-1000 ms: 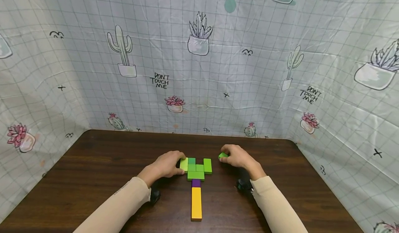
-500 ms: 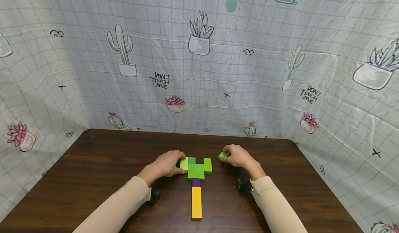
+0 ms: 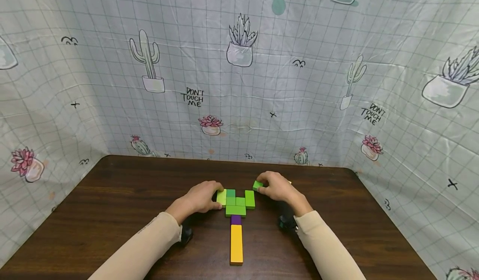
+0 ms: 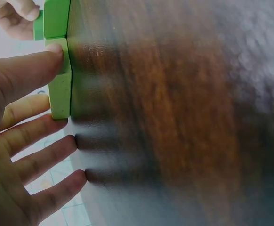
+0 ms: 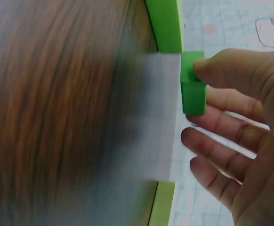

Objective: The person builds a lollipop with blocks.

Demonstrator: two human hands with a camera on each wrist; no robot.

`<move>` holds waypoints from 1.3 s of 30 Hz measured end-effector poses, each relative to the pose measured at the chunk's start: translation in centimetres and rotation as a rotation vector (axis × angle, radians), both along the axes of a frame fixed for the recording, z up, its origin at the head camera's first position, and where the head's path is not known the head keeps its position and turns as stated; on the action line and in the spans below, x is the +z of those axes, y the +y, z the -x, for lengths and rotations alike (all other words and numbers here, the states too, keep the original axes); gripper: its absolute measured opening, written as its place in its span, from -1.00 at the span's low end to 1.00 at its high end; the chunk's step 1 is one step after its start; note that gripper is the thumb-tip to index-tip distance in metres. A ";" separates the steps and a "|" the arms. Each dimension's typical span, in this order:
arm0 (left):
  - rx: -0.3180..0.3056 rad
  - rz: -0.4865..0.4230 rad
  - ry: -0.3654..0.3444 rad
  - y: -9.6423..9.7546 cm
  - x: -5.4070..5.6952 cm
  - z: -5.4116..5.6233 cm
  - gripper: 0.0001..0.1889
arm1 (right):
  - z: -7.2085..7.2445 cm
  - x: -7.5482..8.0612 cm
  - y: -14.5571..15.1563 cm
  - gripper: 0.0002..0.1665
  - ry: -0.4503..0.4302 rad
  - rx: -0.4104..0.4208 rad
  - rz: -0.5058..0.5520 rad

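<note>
My left hand (image 3: 200,196) pinches a light yellow-green block (image 3: 221,197) at the left end of a flat block arrangement, its thumb on the near end and fingers round the far end. Between my right hand's (image 3: 277,187) thumb and fingers is a small green cube (image 5: 193,99). It is just behind the bright green oblong block (image 3: 249,199) on the arrangement's right side. A teal-green block (image 3: 230,193), small green blocks and a wider green block (image 3: 235,211) fill the middle. Below them a purple block (image 3: 235,220) and a long orange-yellow block (image 3: 236,244) run toward me.
A pale yellow-green block (image 5: 163,205) lies on the table beyond my right hand, mostly hidden by it in the head view. The dark wood table (image 3: 112,213) meets a cloth backdrop (image 3: 239,105) with plant prints at its back and sides.
My right hand has moved left with the green cube, toward the arrangement, uncovering a bit of the pale block behind it. The left hand has stayed in place.
</note>
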State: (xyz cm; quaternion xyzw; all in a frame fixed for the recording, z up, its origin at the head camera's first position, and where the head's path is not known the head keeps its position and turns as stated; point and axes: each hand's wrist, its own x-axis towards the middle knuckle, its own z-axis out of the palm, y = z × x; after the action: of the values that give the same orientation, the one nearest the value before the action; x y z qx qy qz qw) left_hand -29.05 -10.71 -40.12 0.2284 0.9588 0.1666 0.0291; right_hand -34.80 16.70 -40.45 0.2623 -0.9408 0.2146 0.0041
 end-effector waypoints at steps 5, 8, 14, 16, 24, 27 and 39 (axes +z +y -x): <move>0.000 -0.001 0.002 0.0 -0.1 0.0 -0.47 | -0.3 0.2 -0.9 -0.65 0.031 0.078 0.032; 0.003 -0.003 0.003 0.0 -0.1 0.0 -0.47 | -0.4 0.4 -1.6 -0.65 0.037 0.100 0.043; 0.003 -0.002 0.000 0.0 -0.1 0.0 -0.47 | -0.5 0.4 -2.8 -0.66 0.025 0.137 0.025; 0.000 -0.001 -0.002 0.0 -0.1 0.1 -0.47 | -0.5 0.4 -3.2 -0.65 0.017 0.147 0.015; -0.006 -0.004 -0.002 -0.1 -0.3 0.2 -0.48 | -0.7 0.3 -4.2 -0.66 -0.026 0.175 0.011; -0.006 -0.008 -0.006 -0.1 -0.2 0.2 -0.48 | -0.6 0.2 -4.4 -0.67 -0.030 0.182 -0.003; -0.003 -0.010 -0.002 -0.1 -0.1 0.2 -0.48 | -0.4 -0.1 -4.4 -0.68 -0.121 0.198 -0.001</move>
State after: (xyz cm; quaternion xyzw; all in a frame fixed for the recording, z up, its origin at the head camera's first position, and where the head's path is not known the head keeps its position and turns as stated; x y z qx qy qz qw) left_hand -29.26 -10.78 -40.24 0.2300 0.9575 0.1714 0.0292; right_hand -34.35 12.31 -40.54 0.3408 -0.9089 0.2287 -0.0740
